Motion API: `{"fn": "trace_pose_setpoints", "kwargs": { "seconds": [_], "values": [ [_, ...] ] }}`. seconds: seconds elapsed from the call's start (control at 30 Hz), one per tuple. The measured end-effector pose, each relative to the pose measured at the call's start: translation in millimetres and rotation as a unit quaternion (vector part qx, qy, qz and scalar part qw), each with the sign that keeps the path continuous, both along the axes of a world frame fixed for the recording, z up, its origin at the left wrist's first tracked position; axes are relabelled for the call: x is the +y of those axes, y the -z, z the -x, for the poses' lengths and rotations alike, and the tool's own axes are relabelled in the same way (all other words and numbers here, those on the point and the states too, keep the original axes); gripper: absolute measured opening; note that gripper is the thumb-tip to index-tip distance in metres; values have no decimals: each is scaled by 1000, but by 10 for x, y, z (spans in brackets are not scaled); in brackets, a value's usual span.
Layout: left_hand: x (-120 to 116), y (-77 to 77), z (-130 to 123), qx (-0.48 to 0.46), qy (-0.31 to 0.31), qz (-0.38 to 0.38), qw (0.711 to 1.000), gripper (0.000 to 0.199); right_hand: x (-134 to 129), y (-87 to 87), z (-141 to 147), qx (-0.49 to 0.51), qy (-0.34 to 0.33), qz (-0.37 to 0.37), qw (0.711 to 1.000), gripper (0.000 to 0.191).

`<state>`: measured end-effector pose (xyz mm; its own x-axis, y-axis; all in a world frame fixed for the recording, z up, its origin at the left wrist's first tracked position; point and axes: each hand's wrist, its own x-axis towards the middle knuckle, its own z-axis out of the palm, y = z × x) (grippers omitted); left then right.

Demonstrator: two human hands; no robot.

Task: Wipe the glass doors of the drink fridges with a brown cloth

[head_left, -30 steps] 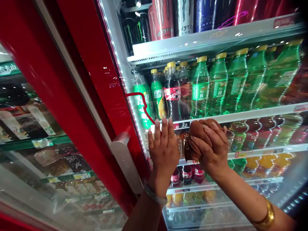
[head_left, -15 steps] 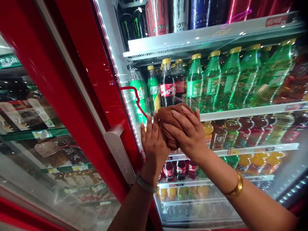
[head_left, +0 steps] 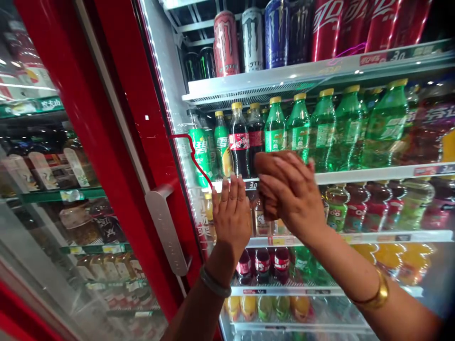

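Against the glass door of a drinks cooler, my left hand lies flat with its fingers stretched up, holding nothing. To its right, my right hand grips a crumpled brown cloth, fingers wrapped round it. The cloth is blurred and partly hidden by the fingers. Its left edge stands a little apart from my left hand. Behind the glass are a cola bottle and green bottles on a shelf.
A silver handle sits on the red door frame at left. Upper shelves hold cans; lower ones hold orange drinks. Another glass door shows shelves at far left.
My right hand has moved right with the cloth, away from my left hand, which it was touching. The camera view has shifted, showing more of the top shelf.
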<state>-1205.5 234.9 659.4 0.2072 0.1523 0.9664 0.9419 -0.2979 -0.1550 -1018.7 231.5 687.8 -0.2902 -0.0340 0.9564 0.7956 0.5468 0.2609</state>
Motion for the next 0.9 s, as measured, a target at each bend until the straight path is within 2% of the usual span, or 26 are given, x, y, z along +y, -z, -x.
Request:
{"fn": "trace_pose_setpoints", "kwargs": {
  "seconds": [0.1, 0.2, 0.27, 0.33, 0.4, 0.43, 0.53, 0.63, 0.7, 0.8, 0.83, 0.9],
  "values": [
    [5, 34, -145, -8, -35, 0, 999, 73, -24, 218, -198, 53, -4, -4, 999, 55],
    [9, 130, -246, 7, -43, 0, 999, 69, 7, 411, -223, -16, -32, -5, 999, 45],
    [3, 187, -309, 6, -36, -12, 999, 66, 49, 349, -243, -80, -41, -18, 996, 42],
    [-13, 210, -405, 9, -34, -21, 999, 66, 81, 183, -348, -119, -38, -39, 991, 42],
    [-33, 201, -546, 20, -39, -16, 999, 66, 93, 59, -536, -121, -26, -50, 991, 42],
    [-40, 194, -629, 27, -41, -11, 999, 66, 93, 51, -639, -107, -20, -53, 993, 42],
    [-35, 192, -852, 38, -35, -7, 999, 65, 100, 233, -863, -87, -15, -59, 994, 41],
    [0, 224, -961, 29, -25, -16, 999, 66, 146, 411, -926, -139, -36, -81, 986, 42],
    [26, 243, -989, 19, -25, -27, 999, 64, 183, 380, -962, -149, -37, -100, 983, 42],
    [62, 274, -1054, -7, -37, -43, 998, 60, 219, 280, -1090, -79, -14, -114, 990, 40],
    [73, 294, -1092, -23, -43, -46, 998, 60, 225, 297, -1137, -52, -7, -111, 992, 40],
    [92, 361, -1189, -49, -50, -45, 997, 60, 229, 437, -1195, -33, -9, -98, 995, 41]
  ]
}}
